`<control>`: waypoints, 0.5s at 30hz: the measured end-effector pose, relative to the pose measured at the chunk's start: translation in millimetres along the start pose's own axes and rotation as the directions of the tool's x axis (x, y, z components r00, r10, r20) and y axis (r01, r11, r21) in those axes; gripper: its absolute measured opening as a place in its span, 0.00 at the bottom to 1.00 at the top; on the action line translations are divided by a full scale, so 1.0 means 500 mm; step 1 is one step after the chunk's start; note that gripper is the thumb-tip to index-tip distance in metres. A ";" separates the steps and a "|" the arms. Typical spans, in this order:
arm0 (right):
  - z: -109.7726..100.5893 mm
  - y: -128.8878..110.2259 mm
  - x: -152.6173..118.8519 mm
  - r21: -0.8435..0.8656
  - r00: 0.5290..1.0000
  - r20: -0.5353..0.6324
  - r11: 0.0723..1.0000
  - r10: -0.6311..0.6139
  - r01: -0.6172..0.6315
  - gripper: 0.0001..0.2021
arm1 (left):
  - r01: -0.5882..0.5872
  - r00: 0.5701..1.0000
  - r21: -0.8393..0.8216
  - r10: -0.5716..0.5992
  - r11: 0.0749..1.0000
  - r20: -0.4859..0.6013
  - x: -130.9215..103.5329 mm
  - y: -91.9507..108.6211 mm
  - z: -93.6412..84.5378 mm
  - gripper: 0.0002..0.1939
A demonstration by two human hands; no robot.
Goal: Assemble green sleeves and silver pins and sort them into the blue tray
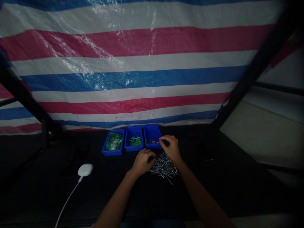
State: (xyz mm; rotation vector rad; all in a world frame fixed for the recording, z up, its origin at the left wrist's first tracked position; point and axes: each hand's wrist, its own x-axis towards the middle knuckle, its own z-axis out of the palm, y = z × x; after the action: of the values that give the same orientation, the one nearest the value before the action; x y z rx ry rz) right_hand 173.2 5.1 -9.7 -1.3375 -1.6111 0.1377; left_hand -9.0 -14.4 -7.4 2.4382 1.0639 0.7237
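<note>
On the black table lies a loose pile of long, thin silvery screws or nails (163, 166); the dim light hides which kind. My right hand (171, 148) reaches over the front edge of the right blue bin (152, 128), its thumb and forefinger pinching one thin metal piece (154, 141). Several similar pieces lie inside that bin. At the left edge of the pile, my left hand (143, 162) has its fingers curled toward the thumb; whatever is between them is too small to make out.
Beside the right bin stand a middle blue bin (127, 134) with small green plastic plugs (136, 141) and a left one (104, 148) holding clear bags (114, 141). A white rounded device (85, 169) with a cable lies at left, a dark phone-like slab (201, 152) at right. Striped sheeting (133, 76) hangs behind.
</note>
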 end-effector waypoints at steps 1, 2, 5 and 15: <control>0.000 0.002 0.000 0.009 1.000 -0.003 1.000 0.003 -0.003 0.06 | 0.008 1.000 0.000 -0.008 1.000 0.002 0.000 0.000 0.000 0.07; 0.001 0.004 0.001 0.017 1.000 -0.005 1.000 0.007 -0.007 0.06 | 0.018 1.000 -0.001 -0.018 1.000 0.002 0.001 0.000 0.000 0.07; 0.002 0.006 0.001 0.044 1.000 -0.001 0.999 0.012 -0.012 0.06 | 0.040 0.999 -0.015 -0.040 0.999 -0.011 0.002 -0.001 0.000 0.08; 0.003 0.007 0.001 0.073 1.000 -0.012 0.997 0.017 -0.016 0.06 | 0.065 0.993 -0.199 -0.083 0.978 -0.085 0.000 -0.009 0.010 0.10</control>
State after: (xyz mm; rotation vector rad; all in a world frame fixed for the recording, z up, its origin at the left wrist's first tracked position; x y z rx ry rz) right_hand 174.7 7.3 -12.4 -1.2931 -1.5700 0.1955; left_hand -8.8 -12.2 -13.7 2.2065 1.0577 0.8803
